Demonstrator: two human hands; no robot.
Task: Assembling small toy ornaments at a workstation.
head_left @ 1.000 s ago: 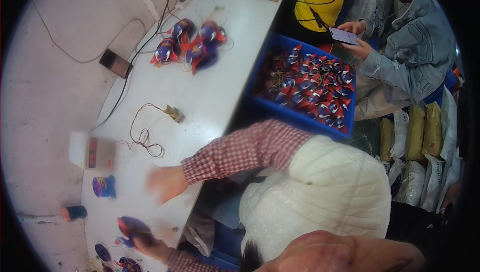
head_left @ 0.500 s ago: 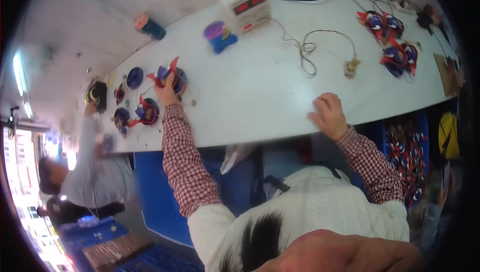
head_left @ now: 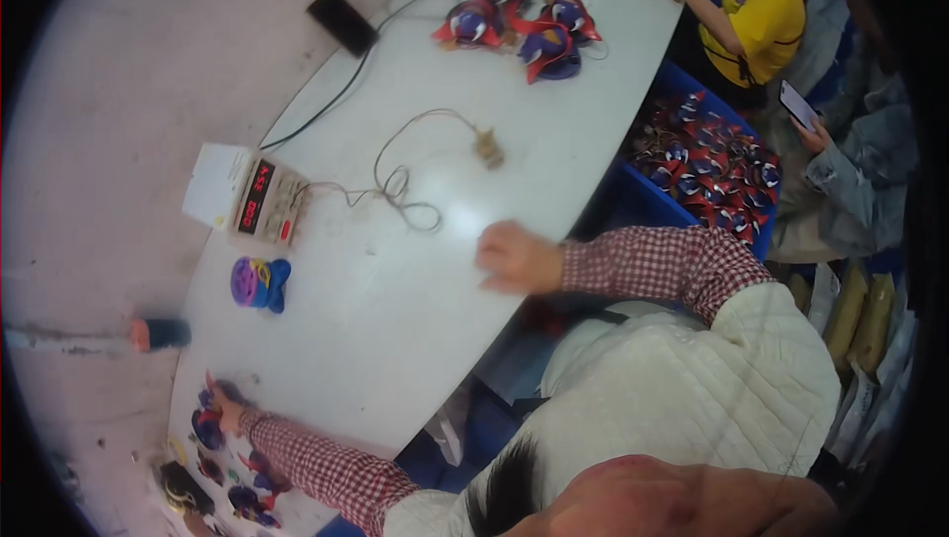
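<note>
At the left end of the white table, my left hand (head_left: 230,411) has its fingers closed on a red and dark-blue toy piece (head_left: 208,426) with pointed red parts. More such toy pieces (head_left: 252,504) lie close beside that hand. My right hand (head_left: 518,258) is over the table near its front edge, smeared by motion, with the fingers seemingly curled. Nothing can be made out in it. A thin cable (head_left: 400,186) with a small brass-coloured connector (head_left: 487,148) lies beyond the right hand.
A white power supply (head_left: 259,203) with a red display stands at the back edge beside a blue and purple tub (head_left: 260,284). Several red-blue toys (head_left: 547,49) lie at the far end. A blue bin (head_left: 652,191) full of them stands right. A person in yellow (head_left: 756,13) works beyond.
The view has swung to the right, bringing the bin and people on that side into fuller sight. My left hand stays at the toy piece; my right hand has blurred, its fingers more curled.
</note>
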